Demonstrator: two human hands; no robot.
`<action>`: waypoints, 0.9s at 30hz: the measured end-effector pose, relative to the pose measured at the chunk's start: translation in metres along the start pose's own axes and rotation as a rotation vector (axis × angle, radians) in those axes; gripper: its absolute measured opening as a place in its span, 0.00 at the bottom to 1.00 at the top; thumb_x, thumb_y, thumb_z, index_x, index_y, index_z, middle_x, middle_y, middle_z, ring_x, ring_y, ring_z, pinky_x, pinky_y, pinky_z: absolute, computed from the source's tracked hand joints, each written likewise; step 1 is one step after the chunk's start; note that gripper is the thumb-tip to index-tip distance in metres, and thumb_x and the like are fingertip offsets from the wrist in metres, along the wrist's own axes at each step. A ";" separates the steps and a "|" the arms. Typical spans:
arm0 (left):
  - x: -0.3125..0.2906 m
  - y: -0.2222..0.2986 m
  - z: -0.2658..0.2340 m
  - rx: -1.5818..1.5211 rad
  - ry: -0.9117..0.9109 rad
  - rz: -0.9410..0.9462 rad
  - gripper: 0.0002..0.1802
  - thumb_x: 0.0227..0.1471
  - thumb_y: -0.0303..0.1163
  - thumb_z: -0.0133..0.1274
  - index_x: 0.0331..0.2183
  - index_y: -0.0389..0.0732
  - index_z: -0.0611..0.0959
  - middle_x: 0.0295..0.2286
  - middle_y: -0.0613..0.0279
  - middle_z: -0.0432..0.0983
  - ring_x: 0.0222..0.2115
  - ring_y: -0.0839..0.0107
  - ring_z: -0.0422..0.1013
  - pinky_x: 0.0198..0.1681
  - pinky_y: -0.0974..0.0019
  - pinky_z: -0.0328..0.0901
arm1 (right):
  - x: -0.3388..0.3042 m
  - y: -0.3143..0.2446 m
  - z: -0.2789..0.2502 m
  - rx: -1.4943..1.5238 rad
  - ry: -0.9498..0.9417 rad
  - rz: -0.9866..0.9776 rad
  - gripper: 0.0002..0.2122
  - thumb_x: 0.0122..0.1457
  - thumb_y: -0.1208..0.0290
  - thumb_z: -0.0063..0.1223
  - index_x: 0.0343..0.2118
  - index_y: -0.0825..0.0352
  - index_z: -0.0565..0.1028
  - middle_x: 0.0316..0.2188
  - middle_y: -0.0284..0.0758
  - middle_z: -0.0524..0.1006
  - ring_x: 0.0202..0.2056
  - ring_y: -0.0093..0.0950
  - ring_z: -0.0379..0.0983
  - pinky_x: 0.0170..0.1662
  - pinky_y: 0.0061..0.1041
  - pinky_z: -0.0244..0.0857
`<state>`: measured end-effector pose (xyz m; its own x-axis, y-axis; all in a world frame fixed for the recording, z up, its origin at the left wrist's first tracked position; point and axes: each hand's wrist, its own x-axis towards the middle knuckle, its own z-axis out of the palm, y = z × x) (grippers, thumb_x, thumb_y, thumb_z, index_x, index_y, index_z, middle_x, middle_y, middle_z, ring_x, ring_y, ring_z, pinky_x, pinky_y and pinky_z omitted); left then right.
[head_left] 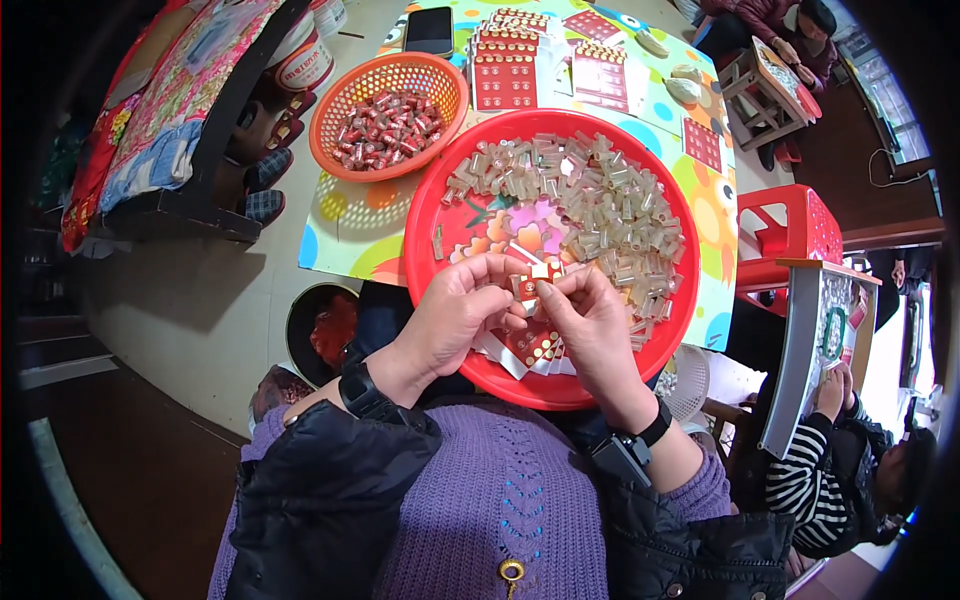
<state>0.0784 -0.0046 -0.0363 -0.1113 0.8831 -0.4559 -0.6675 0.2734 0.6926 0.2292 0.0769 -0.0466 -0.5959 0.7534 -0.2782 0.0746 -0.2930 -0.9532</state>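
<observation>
- Head view, with the clock centred on the red plastic basin (422, 288) and 12 at the top: both hands work low in the face, just below its centre, over the basin.
- The left hand (462, 303) pinches the left side of a small red-and-gold label piece (535, 287) between thumb and fingers.
- The right hand (588, 312) grips the same piece from the 3 o'clock side, thumb near its face; whether it wraps a tube cannot be told.
- Around both wrists sit black straps (657, 425).
- Clear plastic tubes (620, 215) fill the basin from 10 o'clock through 12 to 4; a loose tube (438, 242) lies near 9.
- Fanned red label sheets (525, 345) lie at 6 o'clock, beneath the hands.
- Between 10 and 11 o'clock stands an orange perforated basket (325, 110), holding red-wrapped tubes (390, 130).
- At 11 lies a dark-screened smartphone (429, 30); either side of 12, stacked label sheets (505, 80); near 2, a single label sheet (702, 145). All rest on a colourful cartoon tablecloth (720, 225).
- A red plastic stool (815, 220) stands at 3 o'clock.
- Between 1 and 2, a person in a dark red jacket (735, 35) leans over a small wooden table (775, 128); between 4 and 5 shows another person's striped sleeve (808, 470).
</observation>
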 end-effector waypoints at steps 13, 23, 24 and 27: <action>0.001 -0.007 -0.005 0.085 -0.030 0.068 0.13 0.54 0.23 0.50 0.43 0.34 0.73 0.35 0.62 0.72 0.30 0.80 0.72 0.33 0.77 0.69 | 0.001 0.004 0.003 -0.029 -0.006 0.018 0.05 0.60 0.74 0.49 0.31 0.68 0.66 0.27 0.29 0.72 0.28 0.15 0.70 0.32 0.14 0.66; -0.001 -0.007 0.001 0.063 0.016 0.080 0.14 0.54 0.22 0.49 0.44 0.33 0.73 0.35 0.61 0.74 0.30 0.80 0.72 0.34 0.76 0.70 | 0.002 0.007 0.000 -0.282 -0.075 -0.072 0.05 0.62 0.74 0.46 0.37 0.70 0.68 0.30 0.29 0.72 0.31 0.15 0.69 0.33 0.15 0.65; 0.000 -0.008 0.000 0.078 0.022 0.091 0.14 0.55 0.22 0.49 0.44 0.32 0.73 0.35 0.61 0.74 0.30 0.79 0.73 0.34 0.76 0.70 | 0.001 0.008 0.001 -0.282 -0.073 -0.072 0.05 0.62 0.74 0.46 0.37 0.70 0.68 0.30 0.29 0.72 0.31 0.15 0.69 0.33 0.15 0.65; 0.002 -0.009 0.000 0.067 0.031 0.101 0.13 0.55 0.22 0.48 0.44 0.32 0.73 0.34 0.60 0.74 0.30 0.78 0.73 0.35 0.75 0.70 | -0.002 0.013 0.006 -0.264 0.025 -0.159 0.07 0.62 0.75 0.46 0.40 0.71 0.68 0.31 0.34 0.73 0.31 0.20 0.71 0.33 0.19 0.66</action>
<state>0.0843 -0.0049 -0.0437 -0.1985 0.8955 -0.3983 -0.6014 0.2096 0.7710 0.2264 0.0684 -0.0576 -0.5969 0.7928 -0.1230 0.1896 -0.0096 -0.9818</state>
